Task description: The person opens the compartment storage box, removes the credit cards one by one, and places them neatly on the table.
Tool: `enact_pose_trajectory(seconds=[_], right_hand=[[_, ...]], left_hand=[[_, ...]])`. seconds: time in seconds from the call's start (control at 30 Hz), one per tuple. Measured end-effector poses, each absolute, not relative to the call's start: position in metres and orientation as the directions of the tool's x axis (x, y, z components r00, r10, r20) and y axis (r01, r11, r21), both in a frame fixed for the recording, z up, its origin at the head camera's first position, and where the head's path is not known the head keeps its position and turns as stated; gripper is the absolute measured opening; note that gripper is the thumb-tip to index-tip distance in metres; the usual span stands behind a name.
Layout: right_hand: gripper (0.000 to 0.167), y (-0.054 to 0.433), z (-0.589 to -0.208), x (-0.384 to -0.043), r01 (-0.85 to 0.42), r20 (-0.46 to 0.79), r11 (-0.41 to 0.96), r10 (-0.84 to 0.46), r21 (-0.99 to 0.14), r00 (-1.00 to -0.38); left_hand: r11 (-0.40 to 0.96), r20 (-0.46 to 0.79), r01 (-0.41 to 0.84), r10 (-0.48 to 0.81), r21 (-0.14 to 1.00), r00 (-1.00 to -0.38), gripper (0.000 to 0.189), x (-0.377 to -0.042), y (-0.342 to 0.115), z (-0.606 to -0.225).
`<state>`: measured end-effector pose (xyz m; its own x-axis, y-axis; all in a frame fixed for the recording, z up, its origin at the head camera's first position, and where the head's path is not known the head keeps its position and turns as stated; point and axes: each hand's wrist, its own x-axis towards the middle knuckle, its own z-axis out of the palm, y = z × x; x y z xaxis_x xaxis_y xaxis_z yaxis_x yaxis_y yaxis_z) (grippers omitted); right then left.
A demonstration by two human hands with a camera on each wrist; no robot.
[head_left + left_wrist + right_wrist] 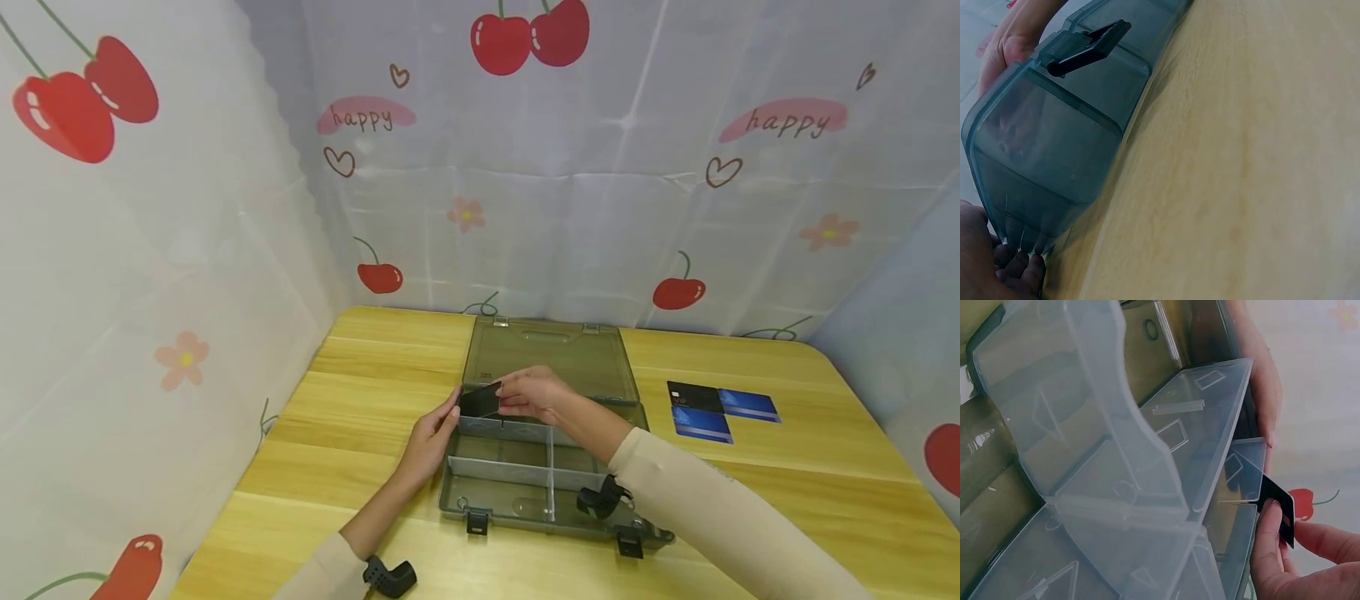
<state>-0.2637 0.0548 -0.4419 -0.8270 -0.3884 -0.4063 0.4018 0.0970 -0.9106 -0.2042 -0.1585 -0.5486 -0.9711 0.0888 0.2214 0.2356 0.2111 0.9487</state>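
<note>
A clear grey-green plastic organizer box (551, 527) lies with its hinged lid (547, 354) thrown back. My right hand (536, 393) pinches a black card (480, 402) between thumb and fingers, tilted over the back left compartment. In the right wrist view this card (1288, 506) shows its dark face beside a translucent divider. My left hand (429, 442) holds the box's left side wall near the back corner, close to the card's left end. The left wrist view shows its fingers (1025, 269) against the outer wall.
Right of the box lie a black VIP card (693, 395) and two blue cards (748, 405) on the wooden table (360, 400). Two black latches (477, 522) hang at the box's front. Translucent dividers (502, 471) split its inside. A cherry-print curtain (540, 242) surrounds the table.
</note>
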Motion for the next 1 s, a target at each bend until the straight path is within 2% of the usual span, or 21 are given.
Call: enact_pose_trajectory(seconds=[0.47,0.77,1.0], right_hand=[[0.043,0.078,-0.430,-0.260,0.375,-0.365,0.034,-0.330,-0.926,-0.871],[0.045,0.095,-0.421,-0.252,0.363,-0.349,0.018,-0.324,-0.932,-0.879],[0.045,0.106,-0.419,-0.244,0.360,-0.334,-0.018,-0.330,-0.933,-0.883]], left_hand=[[0.206,0.226,0.242,0.098,0.948,-0.969,0.047,-0.204,-0.159,-0.551],[0.203,0.221,0.243,0.128,0.948,-0.967,0.046,-0.188,-0.155,-0.519],[0.186,0.237,0.253,0.105,0.949,-0.966,0.045,-0.186,-0.153,-0.517]])
